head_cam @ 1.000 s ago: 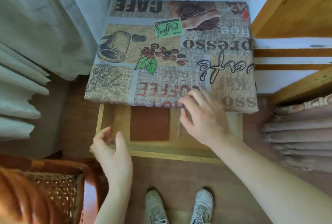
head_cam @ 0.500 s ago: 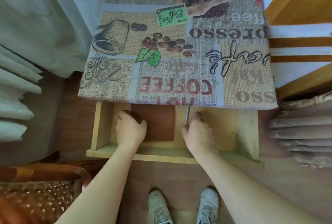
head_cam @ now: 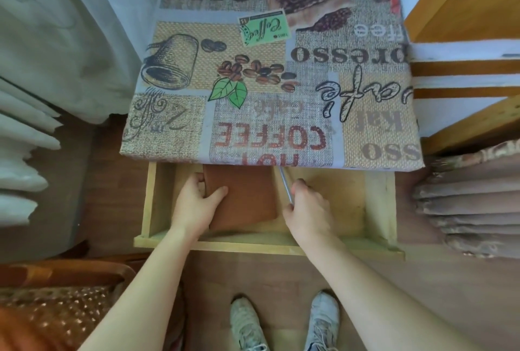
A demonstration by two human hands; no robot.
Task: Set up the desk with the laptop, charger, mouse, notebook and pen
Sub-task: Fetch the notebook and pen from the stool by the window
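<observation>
Flat brown notebook (head_cam: 247,198) and thin silver pen (head_cam: 285,184) down in the open wooden drawer (head_cam: 377,204), held by left hand (head_cam: 197,204) and pinched by right hand (head_cam: 308,210); cloth-covered desk (head_cam: 270,75) bare of task things, nearly all left.

notebook (head_cam: 247,198) far end under the tablecloth (head_cam: 270,136), pen (head_cam: 285,186) tip likewise hidden

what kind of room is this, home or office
Most likely a home, a small desk nook by a window. The desk wears a coffee-print tablecloth, pale curtains hang beside it, and a cushioned chair stands by the open wooden drawer.
</observation>
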